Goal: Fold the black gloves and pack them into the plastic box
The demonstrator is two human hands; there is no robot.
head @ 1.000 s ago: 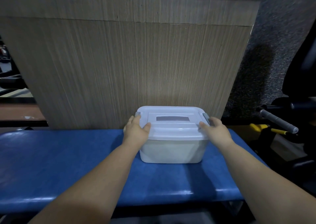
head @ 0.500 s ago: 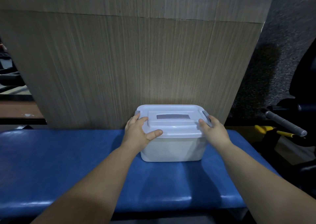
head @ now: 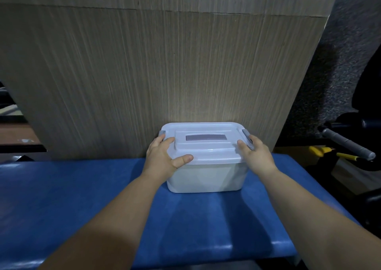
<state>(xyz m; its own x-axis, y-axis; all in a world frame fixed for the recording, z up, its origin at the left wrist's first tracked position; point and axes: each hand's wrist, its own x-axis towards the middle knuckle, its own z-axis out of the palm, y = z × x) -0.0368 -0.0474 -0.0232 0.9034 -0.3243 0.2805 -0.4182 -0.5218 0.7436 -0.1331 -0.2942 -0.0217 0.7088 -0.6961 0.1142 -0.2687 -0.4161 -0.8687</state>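
A white plastic box (head: pixel 206 179) stands on the blue bench (head: pixel 82 197), right against a wooden panel. Its lid (head: pixel 206 148) is on, with a grey strip in the middle and a grey clip (head: pixel 246 136) at each end. My left hand (head: pixel 162 156) lies on the lid's left corner, fingers flat on top and thumb stretched along the front rim. My right hand (head: pixel 255 154) holds the right end, thumb on the lid and fingers curled over the lower part of the right clip. No black gloves are in view; the box's inside is hidden.
The tall wooden panel (head: pixel 165 73) rises directly behind the box. To the right, off the bench, are a grey-handled bar (head: pixel 348 146), yellow parts (head: pixel 321 150) and a black chair (head: pixel 367 108). Dark shelving shows at the far left.
My left thumb has slid from the lid's corner out along its front rim. Both hands have settled further onto the lid. The box stays in place.
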